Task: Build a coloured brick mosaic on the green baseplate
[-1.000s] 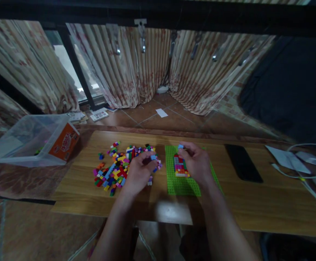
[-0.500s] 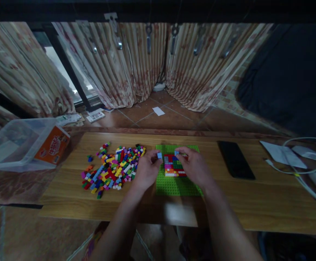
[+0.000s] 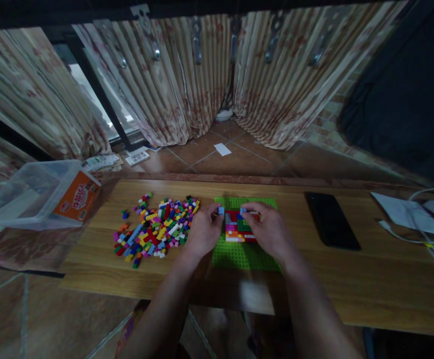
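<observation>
A light blue toy brick (image 3: 221, 211) is pinched between the fingers of my left hand (image 3: 205, 228), at the left side of the brick build. My right hand (image 3: 268, 225) pinches another light blue brick (image 3: 242, 211) over the build's far part. Beneath both hands lies a green studded baseplate (image 3: 244, 257). On it sits a low, multicoloured brick build (image 3: 233, 232) in red, orange, purple, blue, green and white. My right hand covers its right side. Whether either held brick touches the build, I cannot tell.
Loose bricks (image 3: 160, 229) lie in a spread pile left of the baseplate. A black phone (image 3: 332, 220) rests on the wooden table (image 3: 209, 291) to the right, near white paper (image 3: 407, 212) and white cables (image 3: 399, 234). Beyond the left edge stands a clear plastic bin (image 3: 33, 197).
The view has shifted slightly. My left hand's brick has come a little closer to the build and to my right hand. My right hand stays nearly in place, still pinching its brick.
</observation>
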`<state>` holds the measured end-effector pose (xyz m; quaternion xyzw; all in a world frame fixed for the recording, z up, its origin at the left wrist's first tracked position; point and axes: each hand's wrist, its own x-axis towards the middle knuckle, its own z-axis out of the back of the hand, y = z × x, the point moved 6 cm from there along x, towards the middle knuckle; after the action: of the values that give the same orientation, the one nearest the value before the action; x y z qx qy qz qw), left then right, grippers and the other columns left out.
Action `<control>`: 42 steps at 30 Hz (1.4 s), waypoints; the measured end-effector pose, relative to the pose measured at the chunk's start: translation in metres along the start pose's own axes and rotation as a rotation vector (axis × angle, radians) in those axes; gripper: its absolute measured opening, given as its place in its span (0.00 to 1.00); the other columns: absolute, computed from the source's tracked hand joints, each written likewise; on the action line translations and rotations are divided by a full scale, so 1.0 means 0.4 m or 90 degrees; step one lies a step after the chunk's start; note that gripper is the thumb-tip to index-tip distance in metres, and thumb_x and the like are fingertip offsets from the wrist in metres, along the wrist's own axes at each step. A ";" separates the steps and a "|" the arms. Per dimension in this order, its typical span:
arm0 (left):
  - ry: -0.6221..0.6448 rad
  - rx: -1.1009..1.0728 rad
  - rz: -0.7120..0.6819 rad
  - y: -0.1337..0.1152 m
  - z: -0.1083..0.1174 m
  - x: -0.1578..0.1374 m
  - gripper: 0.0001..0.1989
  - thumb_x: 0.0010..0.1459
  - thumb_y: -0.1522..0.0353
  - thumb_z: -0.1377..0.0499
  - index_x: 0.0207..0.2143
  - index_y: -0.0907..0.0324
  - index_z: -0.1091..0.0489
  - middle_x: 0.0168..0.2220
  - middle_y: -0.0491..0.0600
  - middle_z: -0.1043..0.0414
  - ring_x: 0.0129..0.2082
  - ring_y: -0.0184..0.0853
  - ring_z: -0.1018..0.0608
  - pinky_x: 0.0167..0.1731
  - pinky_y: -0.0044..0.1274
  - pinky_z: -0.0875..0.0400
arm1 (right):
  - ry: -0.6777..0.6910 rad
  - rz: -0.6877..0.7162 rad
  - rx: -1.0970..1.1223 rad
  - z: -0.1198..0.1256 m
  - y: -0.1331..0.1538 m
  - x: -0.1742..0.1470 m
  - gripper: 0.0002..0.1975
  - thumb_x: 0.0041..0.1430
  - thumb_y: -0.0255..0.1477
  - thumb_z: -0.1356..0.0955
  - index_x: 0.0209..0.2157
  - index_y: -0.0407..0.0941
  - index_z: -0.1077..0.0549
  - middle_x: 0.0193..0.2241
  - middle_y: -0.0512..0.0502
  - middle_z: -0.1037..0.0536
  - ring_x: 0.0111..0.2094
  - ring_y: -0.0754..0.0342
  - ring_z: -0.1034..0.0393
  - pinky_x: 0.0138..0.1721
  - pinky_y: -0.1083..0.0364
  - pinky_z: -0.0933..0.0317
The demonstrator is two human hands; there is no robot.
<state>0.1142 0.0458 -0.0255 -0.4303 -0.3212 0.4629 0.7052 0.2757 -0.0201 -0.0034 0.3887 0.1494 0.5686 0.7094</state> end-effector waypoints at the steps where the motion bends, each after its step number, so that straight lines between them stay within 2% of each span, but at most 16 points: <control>1: -0.004 -0.007 -0.002 0.000 0.005 0.000 0.17 0.54 0.76 0.43 0.46 0.60 0.24 0.44 0.53 0.21 0.37 0.37 0.21 0.43 0.28 0.29 | 0.011 0.010 0.011 -0.006 0.011 -0.002 0.09 0.60 0.29 0.34 0.38 0.48 0.21 0.37 0.46 0.19 0.39 0.49 0.26 0.44 0.49 0.35; 5: -0.018 -0.034 -0.018 0.008 0.038 0.000 0.19 0.53 0.77 0.44 0.46 0.60 0.23 0.43 0.53 0.21 0.40 0.38 0.21 0.45 0.29 0.29 | 0.088 0.075 0.007 -0.051 0.073 -0.022 0.08 0.59 0.25 0.33 0.39 0.47 0.22 0.38 0.46 0.19 0.41 0.50 0.26 0.45 0.51 0.36; 11: -0.104 -0.067 0.035 0.040 0.124 -0.002 0.18 0.51 0.75 0.42 0.45 0.59 0.24 0.36 0.48 0.22 0.33 0.34 0.23 0.38 0.24 0.30 | 0.179 0.159 -0.028 -0.141 0.151 -0.070 0.08 0.57 0.21 0.29 0.38 0.47 0.22 0.37 0.47 0.20 0.41 0.50 0.28 0.47 0.51 0.37; 15: -0.150 -0.083 0.047 0.050 0.171 0.000 0.16 0.50 0.73 0.41 0.43 0.60 0.24 0.36 0.48 0.22 0.35 0.34 0.23 0.38 0.23 0.31 | 0.213 0.196 -0.050 -0.184 0.166 -0.090 0.09 0.56 0.21 0.29 0.38 0.47 0.22 0.37 0.46 0.19 0.42 0.49 0.28 0.47 0.50 0.38; 20: -0.220 -0.211 0.083 0.056 0.226 -0.008 0.18 0.46 0.70 0.37 0.43 0.62 0.26 0.33 0.46 0.25 0.31 0.30 0.24 0.33 0.21 0.32 | 0.241 0.196 -0.077 -0.212 0.168 -0.098 0.10 0.55 0.20 0.29 0.38 0.47 0.22 0.37 0.46 0.20 0.41 0.48 0.28 0.46 0.50 0.37; 24: -0.221 -0.279 0.105 0.062 0.257 -0.020 0.19 0.43 0.69 0.36 0.41 0.62 0.28 0.31 0.44 0.27 0.27 0.28 0.27 0.28 0.20 0.35 | 0.253 0.195 -0.070 -0.231 0.173 -0.100 0.10 0.55 0.19 0.29 0.37 0.47 0.22 0.37 0.46 0.20 0.41 0.48 0.28 0.45 0.50 0.37; 28: -0.238 -0.273 0.114 0.078 0.278 -0.029 0.17 0.43 0.70 0.36 0.39 0.61 0.31 0.30 0.44 0.28 0.27 0.28 0.27 0.28 0.20 0.34 | 0.245 0.205 -0.054 -0.248 0.186 -0.103 0.08 0.55 0.21 0.29 0.36 0.47 0.23 0.36 0.46 0.20 0.41 0.48 0.28 0.45 0.50 0.37; 32: -0.191 -0.250 0.093 0.080 0.264 -0.027 0.11 0.45 0.70 0.36 0.33 0.61 0.31 0.30 0.45 0.27 0.30 0.30 0.26 0.32 0.21 0.33 | 0.218 0.195 -0.028 -0.246 0.196 -0.099 0.06 0.58 0.23 0.30 0.37 0.46 0.23 0.37 0.45 0.20 0.42 0.48 0.28 0.45 0.50 0.36; 35: -0.151 -0.241 0.077 0.069 0.236 -0.027 0.09 0.47 0.70 0.38 0.33 0.61 0.29 0.30 0.45 0.27 0.31 0.31 0.26 0.33 0.21 0.32 | 0.160 0.175 0.021 -0.219 0.194 -0.085 0.07 0.63 0.25 0.35 0.39 0.46 0.24 0.38 0.45 0.20 0.42 0.49 0.27 0.45 0.51 0.35; 38: -0.098 -0.238 0.076 0.051 0.191 -0.034 0.08 0.49 0.71 0.40 0.34 0.60 0.29 0.31 0.46 0.27 0.31 0.31 0.25 0.34 0.22 0.32 | 0.089 0.131 0.055 -0.182 0.173 -0.066 0.09 0.64 0.28 0.36 0.42 0.46 0.25 0.40 0.44 0.20 0.41 0.49 0.26 0.44 0.50 0.34; 42: -0.004 -0.268 0.070 0.031 0.116 -0.046 0.09 0.51 0.73 0.41 0.37 0.60 0.30 0.30 0.46 0.26 0.26 0.30 0.26 0.31 0.23 0.32 | 0.033 0.087 0.078 -0.143 0.134 -0.046 0.13 0.61 0.31 0.34 0.47 0.46 0.25 0.43 0.43 0.20 0.41 0.49 0.25 0.45 0.49 0.32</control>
<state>0.0631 0.0458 -0.0181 -0.5833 -0.3890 0.4251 0.5724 0.1956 -0.0124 -0.0061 0.4259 0.1757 0.6151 0.6398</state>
